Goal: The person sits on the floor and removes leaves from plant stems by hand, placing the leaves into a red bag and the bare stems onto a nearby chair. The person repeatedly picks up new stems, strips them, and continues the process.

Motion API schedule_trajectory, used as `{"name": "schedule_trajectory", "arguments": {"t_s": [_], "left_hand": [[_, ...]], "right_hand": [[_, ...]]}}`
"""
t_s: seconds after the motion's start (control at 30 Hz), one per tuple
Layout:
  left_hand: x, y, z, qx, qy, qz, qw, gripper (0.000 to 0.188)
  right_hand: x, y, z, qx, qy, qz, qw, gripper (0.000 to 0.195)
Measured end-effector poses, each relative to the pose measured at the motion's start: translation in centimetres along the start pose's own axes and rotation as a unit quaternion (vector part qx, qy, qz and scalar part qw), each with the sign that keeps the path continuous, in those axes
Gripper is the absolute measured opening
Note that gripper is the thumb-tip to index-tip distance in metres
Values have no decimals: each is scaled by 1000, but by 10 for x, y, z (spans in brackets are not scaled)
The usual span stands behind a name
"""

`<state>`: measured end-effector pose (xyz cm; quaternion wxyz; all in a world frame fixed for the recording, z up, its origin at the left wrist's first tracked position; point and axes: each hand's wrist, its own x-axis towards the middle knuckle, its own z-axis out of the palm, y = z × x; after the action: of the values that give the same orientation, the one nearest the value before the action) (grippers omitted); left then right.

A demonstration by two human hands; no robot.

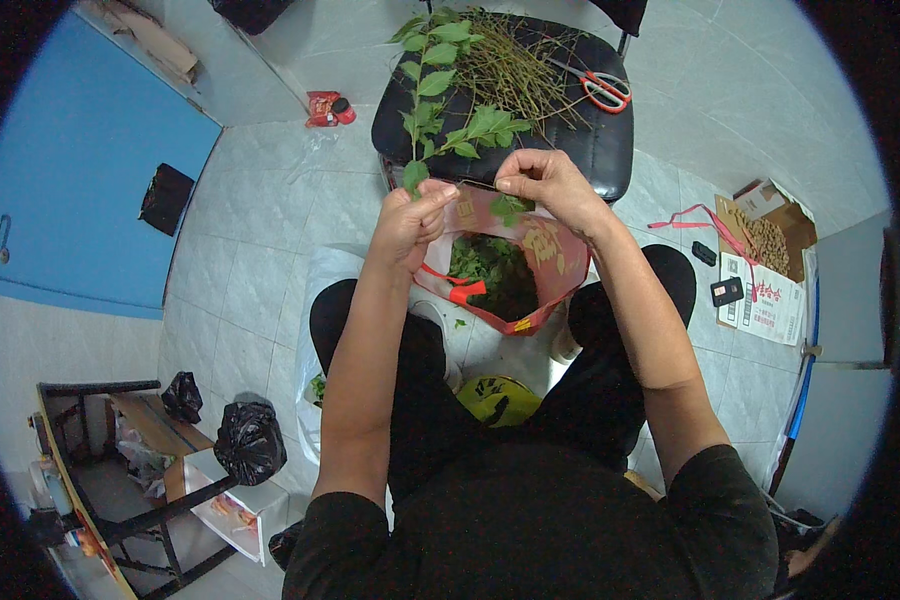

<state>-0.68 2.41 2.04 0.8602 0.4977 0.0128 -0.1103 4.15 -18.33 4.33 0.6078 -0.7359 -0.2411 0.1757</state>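
Observation:
My left hand (414,223) pinches the lower end of a leafy green branch (418,97), whose shoots rise above the fist and over the chair. To its right, my right hand (546,186) has thumb and forefinger closed around a thin stem at its end; a few leaves (508,208) hang just below those fingers. Both hands are above a red paper bag (559,259) standing between my legs. Loose green leaves (487,270) fill its inside, and a red ribbon handle (467,291) lies across its near left rim.
On the black padded chair (607,161) lie a heap of bare stems (517,71) and orange-handled scissors (606,91). A pale plastic bag (309,330) is beside my left leg. Rightward, an opened carton (791,217) holds peanut-like pieces. A black metal-framed table (105,382) stands lower left.

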Motion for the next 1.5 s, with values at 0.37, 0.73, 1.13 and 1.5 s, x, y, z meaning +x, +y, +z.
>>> {"name": "schedule_trajectory", "arguments": {"t_s": [0.37,0.73,1.13,1.5], "left_hand": [[-1,3,-3,8,0,0,1000,7],[-2,3,-4,8,-13,-15,1000,7],[0,-1,-1,28,-27,-24,999,7],[-2,10,-16,-15,-28,12,999,8]], "right_hand": [[4,22,-15,39,114,45,992,11],[0,1,1,-8,41,-42,998,15],[7,20,2,-216,151,-35,964,13],[-1,19,-9,-111,65,102,986,9]]}}
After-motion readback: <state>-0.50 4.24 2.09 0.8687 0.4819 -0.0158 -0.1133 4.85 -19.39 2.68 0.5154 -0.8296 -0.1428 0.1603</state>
